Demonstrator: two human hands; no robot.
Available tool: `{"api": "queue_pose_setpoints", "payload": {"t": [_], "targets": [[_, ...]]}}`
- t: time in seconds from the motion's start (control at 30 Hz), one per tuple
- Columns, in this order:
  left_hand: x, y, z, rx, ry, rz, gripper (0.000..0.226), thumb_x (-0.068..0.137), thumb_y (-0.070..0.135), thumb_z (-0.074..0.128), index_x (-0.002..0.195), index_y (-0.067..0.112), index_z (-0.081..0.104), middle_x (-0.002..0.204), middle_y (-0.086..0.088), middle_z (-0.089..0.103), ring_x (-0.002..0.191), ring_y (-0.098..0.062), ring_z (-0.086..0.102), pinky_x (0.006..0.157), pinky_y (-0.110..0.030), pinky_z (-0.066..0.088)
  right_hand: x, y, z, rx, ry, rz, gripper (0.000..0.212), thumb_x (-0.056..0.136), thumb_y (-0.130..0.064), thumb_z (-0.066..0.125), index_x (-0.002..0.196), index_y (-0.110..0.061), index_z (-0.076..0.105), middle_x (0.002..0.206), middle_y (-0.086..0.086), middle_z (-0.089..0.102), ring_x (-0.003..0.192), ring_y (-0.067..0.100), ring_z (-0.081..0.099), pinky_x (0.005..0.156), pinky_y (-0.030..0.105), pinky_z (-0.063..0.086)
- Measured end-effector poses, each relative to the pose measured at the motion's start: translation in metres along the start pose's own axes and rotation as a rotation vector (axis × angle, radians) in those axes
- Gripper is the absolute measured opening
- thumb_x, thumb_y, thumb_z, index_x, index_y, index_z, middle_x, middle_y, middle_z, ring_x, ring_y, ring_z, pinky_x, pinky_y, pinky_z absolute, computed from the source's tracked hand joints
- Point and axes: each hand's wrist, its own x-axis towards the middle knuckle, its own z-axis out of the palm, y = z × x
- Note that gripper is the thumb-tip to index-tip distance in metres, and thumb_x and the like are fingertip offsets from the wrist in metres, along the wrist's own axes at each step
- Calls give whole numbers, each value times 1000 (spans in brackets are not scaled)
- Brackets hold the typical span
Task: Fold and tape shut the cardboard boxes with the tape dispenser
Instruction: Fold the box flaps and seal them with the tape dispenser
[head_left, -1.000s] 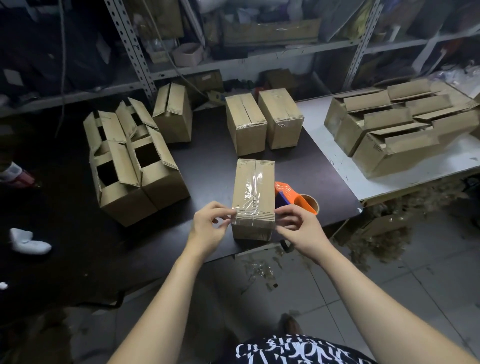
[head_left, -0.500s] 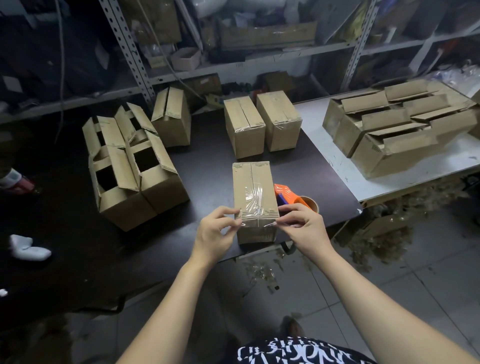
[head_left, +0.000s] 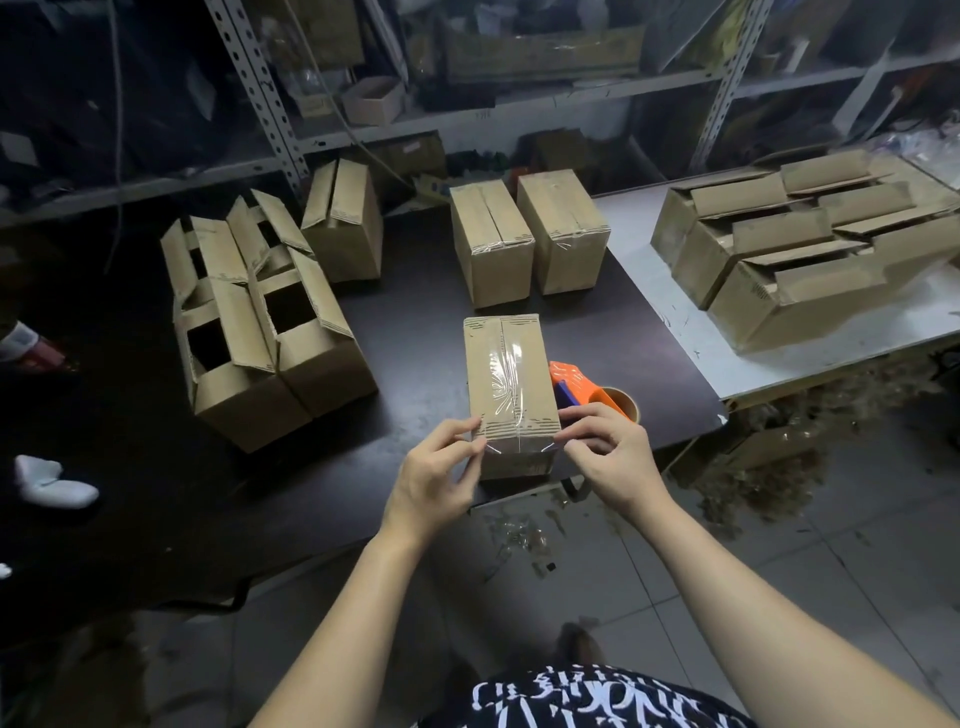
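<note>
Evidently the cardboard box (head_left: 511, 384) was being finished at the near edge of the dark table (head_left: 415, 322), where it stood with clear tape (head_left: 511, 364) run along its top seam and down over the near edge. The left hand (head_left: 436, 478) was curled against the box's near-left corner, thumb and forefinger closed on the edge there. The right hand (head_left: 608, 452) was set likewise on the near-right corner. Whether the fingertips nipped the tape's ends or merely pressed them flat could not be made out.

For the step to be done well, the tape ends would best be rubbed down from the seam outward toward each corner, so that wrinkles were pushed out and no edge was left lifting, with the box held steady against the table.

The orange tape dispenser (head_left: 582, 387) lay just beside the box on its right, partly hidden behind the right hand, and would have to be reached around. Two sealed boxes (head_left: 491, 244) stood farther back. A cluster of open boxes (head_left: 270, 332) stood with flaps up on the left, and more unsealed boxes (head_left: 810, 249) were stacked on the white table (head_left: 779, 358).
</note>
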Motion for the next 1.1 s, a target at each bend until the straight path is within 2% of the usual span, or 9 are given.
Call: {"api": "queue_pose_setpoints", "payload": {"t": [0.1, 0.27, 0.4, 0.5, 0.7, 0.8, 0.9, 1.0, 1.1], "targets": [[-1, 0, -2, -12, 0, -51, 15, 91, 7, 76, 105, 5, 81, 120, -4, 72, 111, -11, 69, 95, -28, 59, 1, -2, 2, -21, 2, -70, 6, 84, -18, 86, 80, -17, 81, 107, -9, 72, 99, 15, 72, 79, 39, 65], [14, 9, 4, 119, 20, -102, 19, 82, 17, 86, 76, 7, 71, 91, -2, 69, 88, -19, 74, 64, -36, 62, 6, -2, 0, -46, -23, -71, 16, 78, -15, 91, 82, -18, 76, 100, -8, 71, 97, 10, 72, 81, 38, 65], [25, 15, 5, 270, -66, -40, 23, 79, 14, 88, 94, 12, 69, 90, -1, 61, 63, -27, 61, 50, -38, 54, 10, -7, -2, -90, -75, -41, 27, 81, -16, 88, 102, -22, 71, 101, -11, 73, 95, 4, 71, 84, 27, 63], [27, 16, 0, 289, -154, 5, 35, 81, 13, 85, 113, 14, 70, 96, -3, 61, 71, -27, 65, 50, -35, 55, 14, -7, -5, -162, -112, -81, 25, 81, -15, 88, 102, -19, 73, 102, -10, 71, 95, 4, 69, 85, 29, 63], [26, 12, -2, 242, -157, 113, 49, 70, -3, 90, 116, 5, 73, 96, -11, 63, 69, -21, 64, 51, -27, 56, 15, -11, -8, -122, -128, -86, 32, 78, -14, 90, 105, -17, 73, 101, -10, 73, 94, 1, 70, 78, 20, 61], [22, 13, 0, 168, -104, 128, 43, 73, -6, 87, 113, 3, 74, 97, -9, 61, 77, -12, 60, 63, -27, 63, 15, -8, -6, -71, -17, 18, 27, 75, -20, 93, 90, -20, 71, 89, -12, 73, 88, 3, 70, 75, 17, 58], [17, 15, 6, 122, -102, 99, 32, 82, -5, 81, 109, 7, 71, 103, -3, 54, 83, -19, 64, 67, -34, 63, 14, 4, -7, 12, 111, 162, 22, 74, -22, 94, 81, -21, 74, 88, -9, 75, 87, 6, 71, 82, 28, 60], [13, 24, 18, 39, -109, 54, 12, 96, 8, 68, 107, 11, 66, 105, 0, 51, 88, -20, 63, 68, -39, 58, 16, 10, -9, 72, 173, 184, 14, 78, -19, 91, 82, -26, 80, 92, -7, 77, 92, 12, 73, 87, 34, 61], [16, 42, 28, -150, -84, -22, 16, 94, 8, 69, 107, 10, 77, 107, 0, 64, 95, -13, 67, 81, -32, 58, 20, 7, -10, 99, 210, 157, 14, 86, -10, 83, 96, -21, 82, 98, -8, 77, 92, 1, 72, 92, 27, 59]]}}
